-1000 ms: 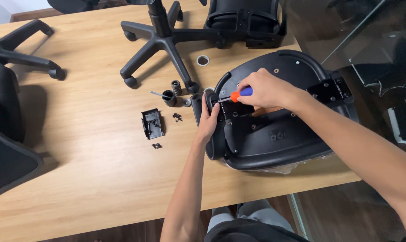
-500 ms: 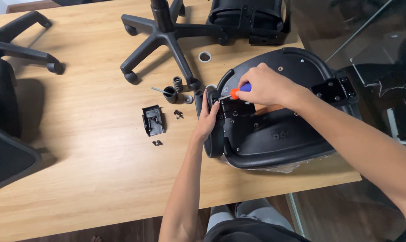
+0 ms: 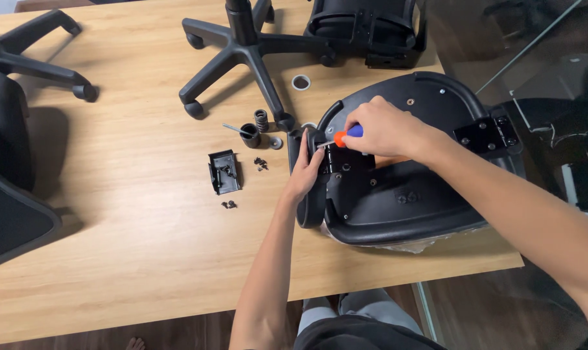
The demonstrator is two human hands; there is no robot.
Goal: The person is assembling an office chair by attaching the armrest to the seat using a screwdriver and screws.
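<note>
An upturned black chair seat (image 3: 430, 201) lies on the right part of a wooden table (image 3: 132, 246). My right hand (image 3: 381, 128) grips a screwdriver with an orange and blue handle (image 3: 346, 135), its tip pointing left into a black bracket at the seat's left edge. My left hand (image 3: 305, 170) holds the black armrest part (image 3: 309, 207) against that same edge, fingers pressed on it. A metal hinge plate (image 3: 485, 134) sits on the seat's right side.
A black star base with castors (image 3: 245, 45) and a chair back (image 3: 365, 26) lie at the far edge. A small black cover (image 3: 224, 172), loose screws (image 3: 228, 205), a spring (image 3: 261, 119) and a white ring (image 3: 300, 81) lie left of the seat. Another chair (image 3: 9, 168) stands at left.
The view has shifted slightly. Both hands stay at the seat's left edge with the screwdriver on the bracket; nothing taken up or let go.
</note>
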